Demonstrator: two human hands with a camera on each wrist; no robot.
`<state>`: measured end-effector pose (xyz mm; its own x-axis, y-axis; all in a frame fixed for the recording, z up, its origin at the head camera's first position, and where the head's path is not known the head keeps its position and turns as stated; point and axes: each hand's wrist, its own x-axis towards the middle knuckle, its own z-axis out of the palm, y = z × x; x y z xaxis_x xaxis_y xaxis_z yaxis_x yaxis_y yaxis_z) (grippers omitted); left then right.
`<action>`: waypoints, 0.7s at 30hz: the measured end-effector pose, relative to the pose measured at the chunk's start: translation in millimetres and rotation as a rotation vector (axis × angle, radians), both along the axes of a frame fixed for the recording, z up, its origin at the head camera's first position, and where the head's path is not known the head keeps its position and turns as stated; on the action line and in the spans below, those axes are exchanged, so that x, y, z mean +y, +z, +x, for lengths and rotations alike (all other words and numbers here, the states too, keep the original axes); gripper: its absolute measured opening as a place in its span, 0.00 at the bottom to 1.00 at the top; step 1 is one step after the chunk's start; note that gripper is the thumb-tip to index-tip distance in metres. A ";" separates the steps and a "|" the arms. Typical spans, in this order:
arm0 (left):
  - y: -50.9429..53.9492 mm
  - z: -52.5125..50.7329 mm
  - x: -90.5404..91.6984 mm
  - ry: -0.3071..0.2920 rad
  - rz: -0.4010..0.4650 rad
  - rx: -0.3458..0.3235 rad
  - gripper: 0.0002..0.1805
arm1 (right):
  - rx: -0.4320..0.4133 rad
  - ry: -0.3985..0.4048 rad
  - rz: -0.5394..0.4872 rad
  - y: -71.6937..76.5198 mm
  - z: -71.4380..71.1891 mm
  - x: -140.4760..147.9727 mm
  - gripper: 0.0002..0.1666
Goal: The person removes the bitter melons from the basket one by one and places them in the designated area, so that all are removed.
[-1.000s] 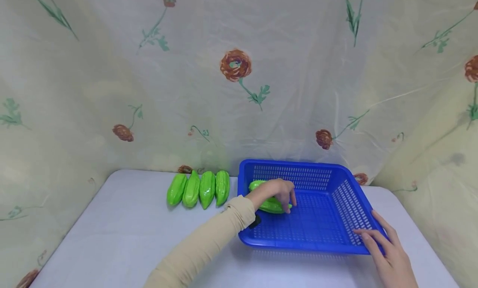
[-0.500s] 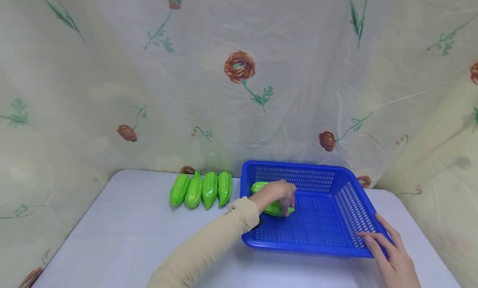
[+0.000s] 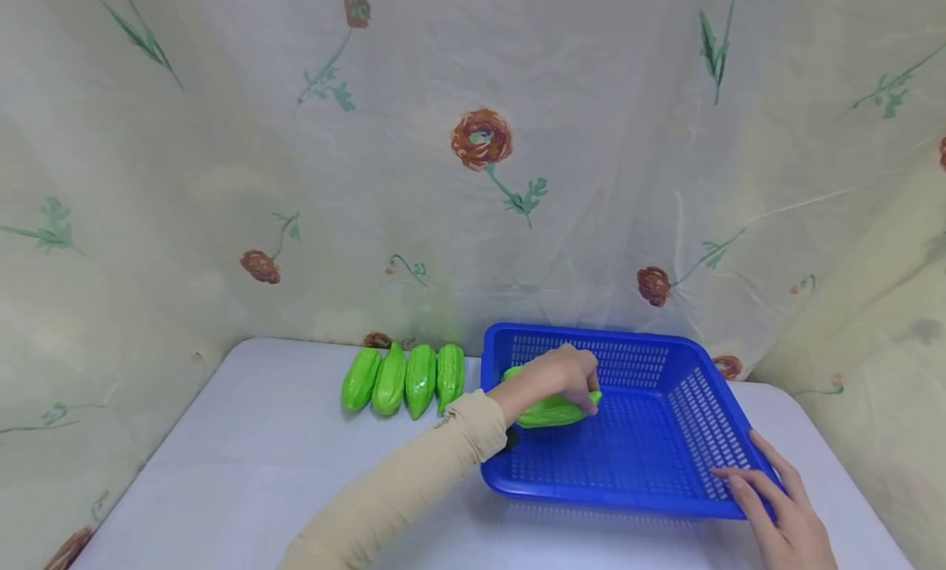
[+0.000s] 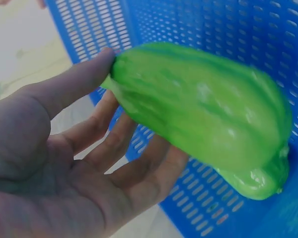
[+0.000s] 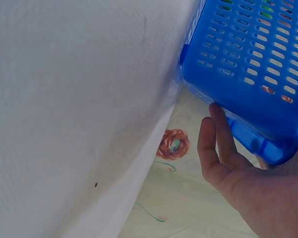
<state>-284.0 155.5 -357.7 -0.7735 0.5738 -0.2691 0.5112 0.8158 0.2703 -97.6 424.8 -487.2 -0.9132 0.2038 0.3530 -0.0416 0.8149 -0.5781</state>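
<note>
In the head view my left hand (image 3: 571, 379) reaches into a blue plastic basket (image 3: 613, 498). It pinches one end of a green bitter melon (image 3: 550, 412) between thumb and fingers. The left wrist view shows that bitter melon (image 4: 203, 104) up close, with the thumb on its tip and the fingers along its lower side. Another green bitter melon (image 4: 256, 181) shows partly behind it against the mesh. At the basket's near right corner my right hand (image 3: 787, 504) grips the rim, fingers on either side of it. In the right wrist view, some fingers lie outside the basket wall (image 5: 248, 84).
Several green bitter melons (image 3: 420, 381) lie side by side on the white table (image 3: 244, 455), left of the basket. Behind the table hangs a flowered curtain (image 3: 414, 184), close to the basket's back rim.
My left hand has closed round the end of the bitter melon and shifted it slightly within the basket. The view has tilted a little; my right hand keeps its place on the rim.
</note>
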 end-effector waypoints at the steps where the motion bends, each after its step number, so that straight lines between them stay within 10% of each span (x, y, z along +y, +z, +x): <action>1: 1.7 -0.7 -2.1 -0.011 0.015 -0.006 0.19 | -0.005 -0.005 -0.002 -0.1 -0.1 0.0 0.21; 21: 29.1 -2.9 -67.8 -0.010 0.527 -0.377 0.25 | 0.013 -0.004 0.002 -1.9 -3.6 -1.5 0.20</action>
